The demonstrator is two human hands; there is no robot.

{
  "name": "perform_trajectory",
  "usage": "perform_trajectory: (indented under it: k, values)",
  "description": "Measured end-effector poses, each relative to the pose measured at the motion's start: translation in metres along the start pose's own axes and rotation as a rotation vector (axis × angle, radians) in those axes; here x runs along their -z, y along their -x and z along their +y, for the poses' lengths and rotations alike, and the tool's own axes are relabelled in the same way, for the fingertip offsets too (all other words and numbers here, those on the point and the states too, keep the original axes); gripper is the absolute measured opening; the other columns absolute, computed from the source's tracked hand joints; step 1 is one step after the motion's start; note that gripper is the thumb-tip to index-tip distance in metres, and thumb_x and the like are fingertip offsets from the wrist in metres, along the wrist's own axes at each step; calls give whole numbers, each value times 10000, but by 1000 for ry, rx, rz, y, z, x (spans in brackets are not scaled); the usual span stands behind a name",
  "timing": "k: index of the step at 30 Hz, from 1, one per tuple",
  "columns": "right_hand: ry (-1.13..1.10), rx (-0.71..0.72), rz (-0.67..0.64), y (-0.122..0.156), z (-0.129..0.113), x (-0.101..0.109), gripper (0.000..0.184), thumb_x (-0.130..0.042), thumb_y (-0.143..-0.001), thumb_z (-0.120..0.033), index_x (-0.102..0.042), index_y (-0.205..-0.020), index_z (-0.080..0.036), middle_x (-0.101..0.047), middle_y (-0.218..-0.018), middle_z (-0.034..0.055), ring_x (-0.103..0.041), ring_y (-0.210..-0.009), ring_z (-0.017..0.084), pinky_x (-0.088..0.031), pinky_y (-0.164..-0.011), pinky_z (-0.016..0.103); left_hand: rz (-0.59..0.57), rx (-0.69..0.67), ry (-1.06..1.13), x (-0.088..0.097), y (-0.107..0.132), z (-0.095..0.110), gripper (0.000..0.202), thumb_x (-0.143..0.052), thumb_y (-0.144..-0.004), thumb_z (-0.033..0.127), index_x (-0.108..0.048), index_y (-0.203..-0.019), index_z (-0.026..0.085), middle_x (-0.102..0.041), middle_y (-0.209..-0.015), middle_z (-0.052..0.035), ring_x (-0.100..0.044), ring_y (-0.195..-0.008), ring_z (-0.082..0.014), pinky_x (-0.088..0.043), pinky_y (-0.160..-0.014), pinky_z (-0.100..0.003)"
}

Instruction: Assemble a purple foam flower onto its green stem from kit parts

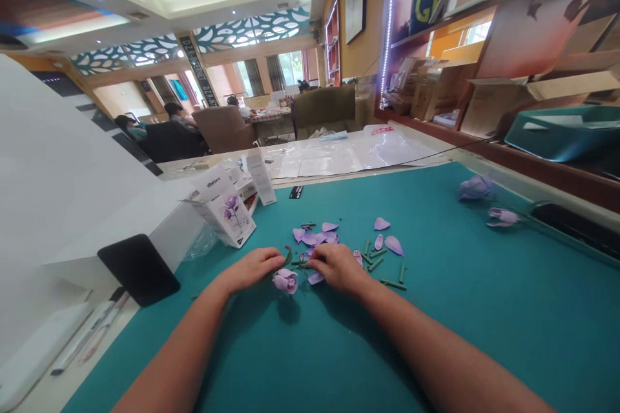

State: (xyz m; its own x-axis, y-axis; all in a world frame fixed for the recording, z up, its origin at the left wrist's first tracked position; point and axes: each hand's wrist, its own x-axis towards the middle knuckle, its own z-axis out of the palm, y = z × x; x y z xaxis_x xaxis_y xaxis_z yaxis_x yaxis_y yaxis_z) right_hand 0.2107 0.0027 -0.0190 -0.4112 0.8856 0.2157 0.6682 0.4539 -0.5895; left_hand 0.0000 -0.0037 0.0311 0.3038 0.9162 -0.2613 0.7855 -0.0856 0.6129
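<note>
A light purple toy flower [285, 282] hangs just above the mat, its bloom tilted toward me. My left hand [256, 266] is closed in a pinch on its green part, beside a small green leaf [289, 255]. To the right, my right hand [339, 266] has thumb and forefinger pinched together at a thin green stem piece [301, 263] near the flower; the fingers partly hide it. Loose purple petals [314, 239] lie in a heap beyond the hands. Several short green stem tubes [376, 263] are scattered right of my right hand, near more petals [394, 245].
A green mat [484, 310] covers the table. At left stand a white flower-printed box [223, 210], a narrow white box [260, 177] and a black tablet-like slab [139, 270]. Purple flowers [477, 188] lie at right near a long black object [571, 229]. People sit far back.
</note>
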Motion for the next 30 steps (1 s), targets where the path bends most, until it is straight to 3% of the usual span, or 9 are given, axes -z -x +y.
perform_trajectory:
  k: [4,5,9,16,24,30]
  values:
    - [-30,8,11,-1,2,-4,117,-606,-833,-227,-692,-774,-174,-696,-784,40,-583,-728,156,-330,-628,245,358,3,-109,3,11,14,345,-366,-833,509,-533,-830,206,-570,-746,2,-527,-709,-189,-397,-650,-297]
    - [-39,8,12,-1,3,-5,121,-607,-833,-228,-691,-765,-174,-692,-772,38,-581,-720,155,-330,-626,245,388,-29,-118,2,15,19,338,-367,-841,497,-544,-837,209,-591,-761,1,-543,-719,-190,-405,-661,-297]
    - [-80,-10,27,-1,3,-7,119,-611,-829,-221,-695,-758,-174,-692,-759,31,-582,-711,151,-334,-620,241,251,-110,-170,-2,19,37,302,-406,-841,403,-639,-873,215,-686,-876,-16,-609,-809,-200,-431,-699,-281]
    - [-121,11,48,-1,1,-7,96,-630,-821,-214,-706,-773,-180,-700,-758,28,-601,-722,153,-356,-626,235,91,-122,-357,-6,9,43,303,-457,-827,306,-692,-1009,247,-722,-1002,-22,-635,-903,-221,-427,-723,-264]
    - [-155,-2,59,-2,1,-9,96,-630,-823,-214,-715,-782,-198,-704,-761,12,-599,-699,138,-366,-623,229,28,-82,-487,-4,4,53,311,-481,-789,212,-686,-1010,289,-733,-907,-13,-648,-813,-213,-379,-608,-243]
    - [-202,-9,56,-3,2,-10,81,-643,-818,-211,-720,-805,-189,-709,-784,15,-612,-736,136,-383,-644,220,2,-72,-544,-7,0,54,302,-476,-779,159,-672,-969,288,-731,-934,-10,-653,-860,-233,-378,-633,-264]
